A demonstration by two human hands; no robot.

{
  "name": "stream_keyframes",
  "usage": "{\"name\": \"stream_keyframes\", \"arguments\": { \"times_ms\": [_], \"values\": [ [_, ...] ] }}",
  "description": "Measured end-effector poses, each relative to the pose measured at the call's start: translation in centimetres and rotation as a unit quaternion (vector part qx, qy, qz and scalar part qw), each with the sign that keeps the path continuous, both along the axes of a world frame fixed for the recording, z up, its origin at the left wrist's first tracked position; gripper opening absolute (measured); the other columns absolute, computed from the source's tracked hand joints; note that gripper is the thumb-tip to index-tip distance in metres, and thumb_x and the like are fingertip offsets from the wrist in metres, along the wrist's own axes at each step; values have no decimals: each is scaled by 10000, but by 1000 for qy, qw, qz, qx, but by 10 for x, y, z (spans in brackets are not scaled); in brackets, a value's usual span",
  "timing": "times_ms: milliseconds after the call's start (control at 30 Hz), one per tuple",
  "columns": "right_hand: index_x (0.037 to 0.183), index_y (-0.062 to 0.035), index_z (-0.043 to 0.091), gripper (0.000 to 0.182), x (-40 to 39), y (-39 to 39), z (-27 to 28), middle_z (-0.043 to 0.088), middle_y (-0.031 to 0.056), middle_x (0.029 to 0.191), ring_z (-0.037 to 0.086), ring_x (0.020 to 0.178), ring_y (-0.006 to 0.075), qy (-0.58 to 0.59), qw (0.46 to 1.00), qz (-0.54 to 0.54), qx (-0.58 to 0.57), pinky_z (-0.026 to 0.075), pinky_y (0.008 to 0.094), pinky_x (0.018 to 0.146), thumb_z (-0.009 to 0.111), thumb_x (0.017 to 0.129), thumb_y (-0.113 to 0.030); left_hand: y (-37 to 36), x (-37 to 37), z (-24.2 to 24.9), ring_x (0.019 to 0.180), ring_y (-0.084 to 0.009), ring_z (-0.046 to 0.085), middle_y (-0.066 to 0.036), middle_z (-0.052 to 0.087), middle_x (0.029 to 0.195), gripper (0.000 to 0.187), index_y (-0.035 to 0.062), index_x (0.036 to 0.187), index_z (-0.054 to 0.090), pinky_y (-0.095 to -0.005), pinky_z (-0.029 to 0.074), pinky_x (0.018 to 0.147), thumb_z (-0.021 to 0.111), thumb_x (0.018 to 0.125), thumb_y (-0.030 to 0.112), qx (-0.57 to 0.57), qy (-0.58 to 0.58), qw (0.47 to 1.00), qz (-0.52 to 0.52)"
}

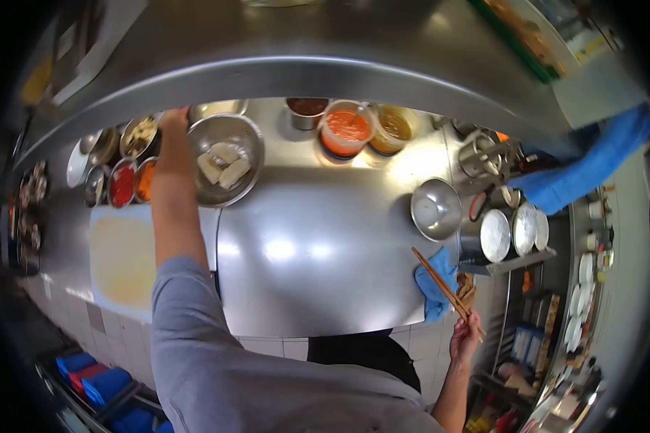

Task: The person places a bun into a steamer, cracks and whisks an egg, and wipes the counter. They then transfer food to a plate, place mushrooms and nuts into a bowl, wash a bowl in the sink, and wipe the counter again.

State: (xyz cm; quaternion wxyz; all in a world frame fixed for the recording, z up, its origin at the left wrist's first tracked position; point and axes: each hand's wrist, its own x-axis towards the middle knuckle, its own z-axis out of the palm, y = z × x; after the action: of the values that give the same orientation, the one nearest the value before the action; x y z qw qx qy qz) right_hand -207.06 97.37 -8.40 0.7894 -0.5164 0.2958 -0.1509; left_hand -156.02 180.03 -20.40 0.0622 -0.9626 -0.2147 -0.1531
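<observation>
In my right hand [466, 335], at the front right of the counter, is a pair of long wooden chopsticks [439, 280]; their tips point up and left above a blue cloth [432, 296]. My left arm stretches far forward, and my left hand [173, 118] is partly hidden at the shelf edge, so its fingers do not show. Close to its right stands a large steel bowl [254, 160] with several pale, whitish pieces [227, 164] in it. Left of the hand are a bowl of light chopped food [141, 136], a container of red pieces [123, 184] and one of orange pieces [146, 180].
A steel shelf [325, 79] overhangs the back of the counter. Beneath it stand tubs of red sauce [348, 128] and brownish sauce [391, 130]. An upright steel bowl [435, 209] sits at right, near white-topped containers [495, 237]. A stained cutting board [123, 256] lies at left.
</observation>
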Motion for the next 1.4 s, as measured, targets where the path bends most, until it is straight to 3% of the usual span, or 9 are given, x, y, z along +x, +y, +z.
{"name": "stream_keyframes", "arguments": {
  "times_ms": [100,267,567,600,633,767,900,1167,1400],
  "values": [
    [1159,3,553,243,-14,-10,8,634,89,903,618,695,144,10,1000,-26,-5,521,245,613,562,979,-160,59,32,-54,1373,-315,369,-142,437,1466,619,103,1436,404,-407,336,1131,611,910,354,54,-106,976,-181],
    [1144,11,575,225,-50,-44,27,637,100,912,630,705,146,15,998,-59,-31,543,250,618,572,964,-124,74,22,-69,972,-274,631,-173,624,1130,524,20,1252,532,-346,537,833,660,894,381,70,-133,979,-140],
    [1059,-4,625,180,-67,-84,81,645,82,854,645,671,153,106,973,-4,-205,560,264,616,640,928,-126,2,20,29,834,-266,645,-181,616,898,294,40,1053,612,-388,538,676,560,902,287,-502,-49,837,213],
    [1045,-7,631,173,-56,-88,99,644,77,845,645,661,153,109,966,16,-235,560,266,616,649,923,-128,34,36,7,826,-286,653,-176,637,870,288,49,1046,626,-420,523,672,546,900,283,-205,103,973,-4],
    [1010,-20,635,155,-45,-96,117,624,53,808,629,631,142,85,964,7,-250,534,249,594,653,923,-147,65,51,-15,817,-306,662,-170,658,843,284,57,1038,640,-451,508,668,532,898,279,229,100,958,-140],
    [997,-41,624,202,30,-140,199,562,3,762,513,595,71,2,922,-34,-385,402,206,539,626,954,-238,-146,-39,111,793,-354,668,-162,699,932,252,26,1038,659,-443,508,694,618,884,221,-202,-264,922,-199],
    [1035,-34,642,181,152,-220,243,589,-3,826,535,687,63,-88,907,34,-411,433,207,596,638,954,-195,-334,-163,159,736,-238,647,-145,686,905,236,19,1027,658,-361,513,667,647,886,208,-331,-175,898,-231],
    [1233,5,595,350,461,-248,232,639,106,1141,621,1040,214,-207,828,231,-467,494,331,948,609,972,-229,-577,-383,89,739,-258,632,-112,639,935,116,52,940,633,-345,510,634,618,825,43,-585,-4,786,-199],
    [1245,0,584,362,538,-207,196,638,107,1145,620,1046,219,-79,735,383,-554,489,337,954,604,973,-238,-747,-428,71,1180,-323,506,-128,537,1304,342,98,1116,629,-448,396,988,690,834,281,-396,55,800,-448]
  ]
}}
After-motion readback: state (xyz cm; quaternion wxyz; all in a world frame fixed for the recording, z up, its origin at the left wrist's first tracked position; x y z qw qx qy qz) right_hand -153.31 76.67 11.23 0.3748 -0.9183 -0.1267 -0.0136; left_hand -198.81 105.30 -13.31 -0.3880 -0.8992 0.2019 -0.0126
